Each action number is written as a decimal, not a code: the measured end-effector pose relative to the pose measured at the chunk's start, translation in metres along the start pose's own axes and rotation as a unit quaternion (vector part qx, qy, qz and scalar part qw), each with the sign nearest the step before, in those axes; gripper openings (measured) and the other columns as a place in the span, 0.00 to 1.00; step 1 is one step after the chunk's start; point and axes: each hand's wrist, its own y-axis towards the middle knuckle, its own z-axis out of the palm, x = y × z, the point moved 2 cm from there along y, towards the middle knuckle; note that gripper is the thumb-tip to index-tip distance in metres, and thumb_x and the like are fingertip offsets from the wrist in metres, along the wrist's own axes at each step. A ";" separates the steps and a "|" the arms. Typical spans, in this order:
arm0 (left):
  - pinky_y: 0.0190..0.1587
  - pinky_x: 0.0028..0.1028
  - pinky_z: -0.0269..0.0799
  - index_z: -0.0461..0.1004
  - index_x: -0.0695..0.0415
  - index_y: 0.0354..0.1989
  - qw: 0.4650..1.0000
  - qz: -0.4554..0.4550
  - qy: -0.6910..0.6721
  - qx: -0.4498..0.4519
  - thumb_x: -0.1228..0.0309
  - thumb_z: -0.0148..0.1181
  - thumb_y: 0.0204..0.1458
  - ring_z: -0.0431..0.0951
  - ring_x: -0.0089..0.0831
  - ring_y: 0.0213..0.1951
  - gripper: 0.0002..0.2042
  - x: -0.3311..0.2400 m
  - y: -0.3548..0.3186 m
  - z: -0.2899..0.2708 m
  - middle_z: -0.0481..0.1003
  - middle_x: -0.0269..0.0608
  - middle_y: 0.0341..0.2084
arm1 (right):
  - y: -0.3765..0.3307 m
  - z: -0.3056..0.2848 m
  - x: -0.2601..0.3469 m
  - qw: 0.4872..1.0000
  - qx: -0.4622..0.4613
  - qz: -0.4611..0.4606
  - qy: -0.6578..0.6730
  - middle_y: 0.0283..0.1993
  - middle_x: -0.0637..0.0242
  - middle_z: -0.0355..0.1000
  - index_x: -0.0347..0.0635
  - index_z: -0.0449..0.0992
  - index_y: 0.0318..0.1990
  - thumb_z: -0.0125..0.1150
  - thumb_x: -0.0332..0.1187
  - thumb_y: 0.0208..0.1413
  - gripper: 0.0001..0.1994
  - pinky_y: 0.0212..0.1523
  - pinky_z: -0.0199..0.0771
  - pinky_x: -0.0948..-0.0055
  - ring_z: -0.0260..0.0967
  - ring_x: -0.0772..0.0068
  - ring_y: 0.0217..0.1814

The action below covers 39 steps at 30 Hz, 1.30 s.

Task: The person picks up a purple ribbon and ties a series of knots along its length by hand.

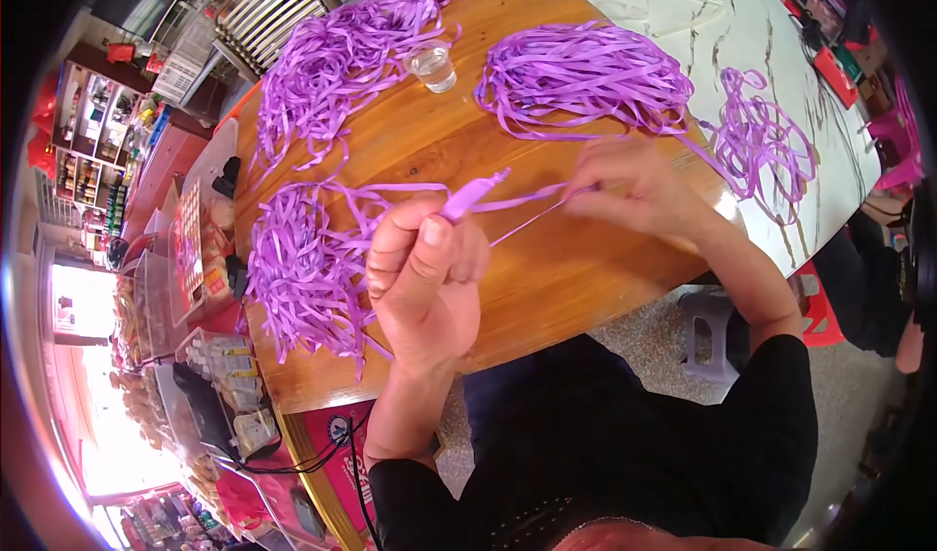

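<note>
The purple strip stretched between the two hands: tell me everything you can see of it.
The purple strip is a thin, flat, glossy ribbon, plastic-looking. It runs taut above the wooden table, from the left hand, whose thumb and fingers pinch a folded, lighter end that sticks up, to the right hand, which pinches the other end. A thinner strand runs just below it.

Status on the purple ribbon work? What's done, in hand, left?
Done: hard to tell; cut strips lie in a pile by the left hand at, another up at. In hand: the left hand pinches one ribbon strip while the right hand pulls its far end taut. Left: seemingly the uncut bundles at and.
</note>
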 end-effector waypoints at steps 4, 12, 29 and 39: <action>0.23 0.21 0.52 0.72 0.59 0.42 0.999 0.037 0.039 -0.008 0.73 0.51 0.57 0.56 0.18 0.20 0.07 -0.012 -0.001 -0.005 0.64 0.29 0.21 | -0.028 -0.050 -0.004 0.996 -0.059 0.063 0.022 0.29 0.64 0.71 0.34 0.75 0.30 0.60 0.22 0.47 0.02 0.32 0.65 0.74 0.67 0.74 0.31; 0.23 0.20 0.49 0.71 0.58 0.36 0.995 0.014 0.041 -0.086 0.73 0.50 0.57 0.54 0.17 0.20 0.04 -0.018 -0.005 -0.032 0.59 0.26 0.17 | -0.072 -0.091 -0.014 0.972 -0.112 0.185 0.088 0.36 0.65 0.70 0.33 0.75 0.34 0.56 0.21 0.50 0.05 0.41 0.63 0.78 0.66 0.75 0.40; 0.43 0.27 0.67 0.67 0.65 0.49 0.945 -0.002 0.326 0.011 0.69 0.46 0.60 0.71 0.29 0.41 0.14 0.062 0.013 -0.010 0.70 0.40 0.36 | 0.006 0.017 0.010 0.978 -0.081 -0.111 -0.155 0.29 0.64 0.69 0.42 0.73 0.33 0.61 0.32 0.49 0.06 0.30 0.70 0.65 0.69 0.61 0.33; 0.28 0.14 0.57 0.71 0.62 0.32 0.896 -0.037 0.440 -0.049 0.78 0.53 0.54 0.65 0.17 0.25 0.02 0.021 0.010 -0.062 0.65 0.31 0.26 | -0.013 -0.015 -0.009 0.986 -0.111 -0.099 -0.071 0.27 0.61 0.66 0.40 0.72 0.30 0.61 0.30 0.49 0.05 0.29 0.68 0.64 0.68 0.58 0.31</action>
